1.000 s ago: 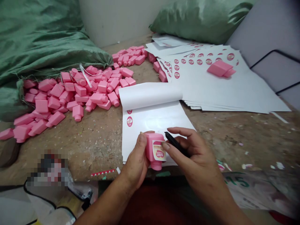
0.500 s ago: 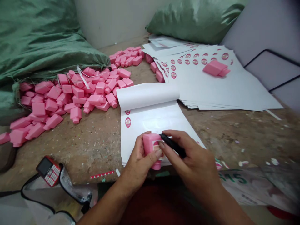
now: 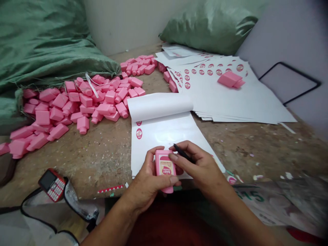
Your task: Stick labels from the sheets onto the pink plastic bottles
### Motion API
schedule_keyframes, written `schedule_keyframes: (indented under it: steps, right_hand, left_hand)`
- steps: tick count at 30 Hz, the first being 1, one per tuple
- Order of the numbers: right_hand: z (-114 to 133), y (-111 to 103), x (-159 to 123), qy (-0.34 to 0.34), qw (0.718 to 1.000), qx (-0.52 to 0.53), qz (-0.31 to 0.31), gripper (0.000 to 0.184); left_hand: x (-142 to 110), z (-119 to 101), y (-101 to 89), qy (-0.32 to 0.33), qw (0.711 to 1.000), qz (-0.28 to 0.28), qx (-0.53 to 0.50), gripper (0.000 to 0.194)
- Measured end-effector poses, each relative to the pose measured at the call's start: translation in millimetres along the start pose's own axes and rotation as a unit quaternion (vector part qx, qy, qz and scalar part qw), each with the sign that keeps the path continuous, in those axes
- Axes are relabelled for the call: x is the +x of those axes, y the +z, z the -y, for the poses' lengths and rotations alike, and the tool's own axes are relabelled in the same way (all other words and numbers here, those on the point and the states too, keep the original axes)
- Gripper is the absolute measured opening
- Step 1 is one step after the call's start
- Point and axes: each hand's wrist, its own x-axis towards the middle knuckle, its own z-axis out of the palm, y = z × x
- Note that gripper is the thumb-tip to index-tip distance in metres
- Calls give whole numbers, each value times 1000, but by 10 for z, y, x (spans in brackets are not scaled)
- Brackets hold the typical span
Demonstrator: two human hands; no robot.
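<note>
My left hand (image 3: 150, 182) is closed around a small pink plastic bottle (image 3: 158, 160), its neck end toward me. On the bottle's front face lies a printed label (image 3: 166, 167) with a dark pink pattern and the word "BABY". In my right hand (image 3: 197, 164) is a slim black pen-like tool (image 3: 182, 152), while the thumb touches the label's upper right corner. Beneath both hands is a sheet of labels (image 3: 169, 131), its far part rolled over, with a few round stickers at the left edge.
Many pink bottles (image 3: 85, 100) spill from a green sack (image 3: 51, 37) on the left. Fanned label sheets (image 3: 241, 106) lie at right, with one pink bottle (image 3: 231, 79) on top. A second green sack (image 3: 205, 30) stands behind. A red phone (image 3: 52, 184) sits at the front left edge.
The bottle has turned so its labelled face shows more fully toward me. My right thumb has moved onto the label's upper corner, and the black tool's tip has shifted slightly left.
</note>
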Motion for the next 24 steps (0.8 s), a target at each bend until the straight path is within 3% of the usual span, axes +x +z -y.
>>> schedule_keyframes:
  steps: [5, 11, 16, 21, 24]
  right_hand:
    - [-104, -34, -1, 30, 997, 72, 23, 18]
    - [-66, 63, -21, 2, 999, 47, 27, 15]
    - [-118, 75, -77, 32, 998, 38, 38, 19]
    - [-155, 104, -92, 38, 999, -3, -10, 31]
    - [-219, 64, -92, 20, 998, -62, -24, 32]
  left_hand:
    - [-40, -10, -53, 3, 1000, 2, -24, 75]
    - [-130, -14, -111, 11, 1000, -7, 4, 78]
    - [-258, -15, -237, -1, 999, 19, -39, 77]
    - [-466, -28, -521, 32, 996, -12, -87, 54]
    - [-854, -111, -850, 39, 996, -70, -28, 54]
